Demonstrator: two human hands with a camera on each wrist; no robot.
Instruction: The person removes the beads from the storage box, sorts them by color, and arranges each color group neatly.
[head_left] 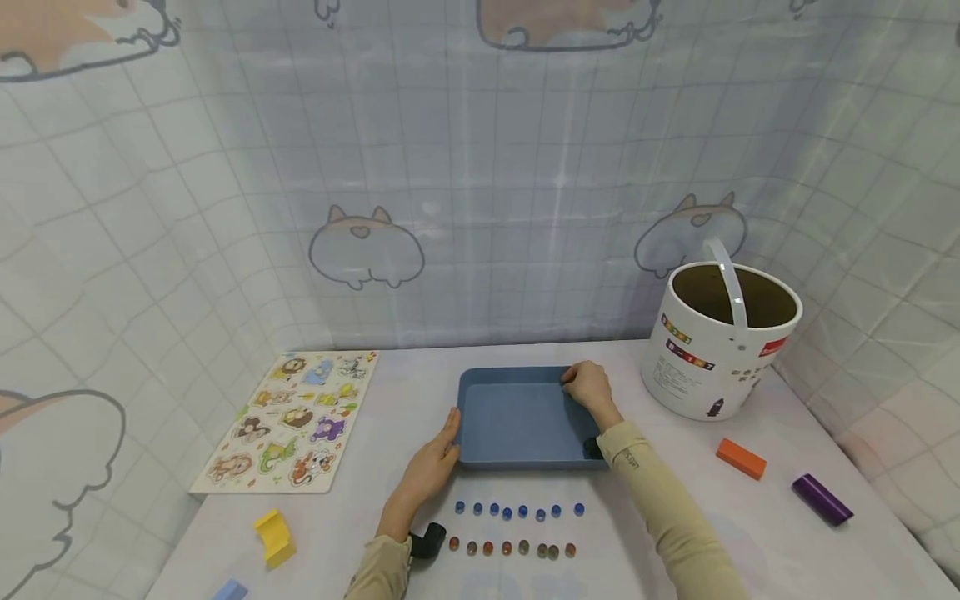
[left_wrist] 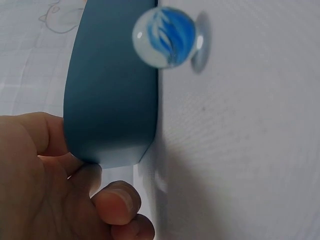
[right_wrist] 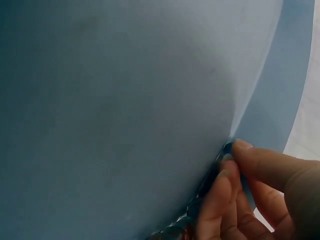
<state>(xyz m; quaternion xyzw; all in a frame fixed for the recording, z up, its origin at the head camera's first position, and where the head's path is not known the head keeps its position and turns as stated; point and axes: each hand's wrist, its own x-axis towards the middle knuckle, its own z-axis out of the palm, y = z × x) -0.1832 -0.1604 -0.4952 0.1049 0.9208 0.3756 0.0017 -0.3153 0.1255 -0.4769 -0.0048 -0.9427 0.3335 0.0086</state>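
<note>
Tray (head_left: 517,417), blue and shallow, is sitting on the table (head_left: 750,533) in the head view, in front of the person, with two rows of marbles (head_left: 517,510) lined up just nearer. The left hand (head_left: 433,465) is resting with straight fingers against the tray's near left corner, steadying it; the right hand (head_left: 588,387) is reaching inside at the far right corner, fingertips pinched together. A white bucket (head_left: 716,346) is standing to the right, a picture puzzle (head_left: 296,421) to the left. From the left wrist, the left hand (left_wrist: 55,185) is touching the tray's corner (left_wrist: 112,100), fingers loose, a blue-and-white marble (left_wrist: 166,36) lying just beside the wall. From the right wrist, the fingertips (right_wrist: 235,165) are pinching a small dark object, probably a marble, low against the tray's inner wall (right_wrist: 125,110). Setting it down gently and holding the tray still would likely stop it rolling.
</note>
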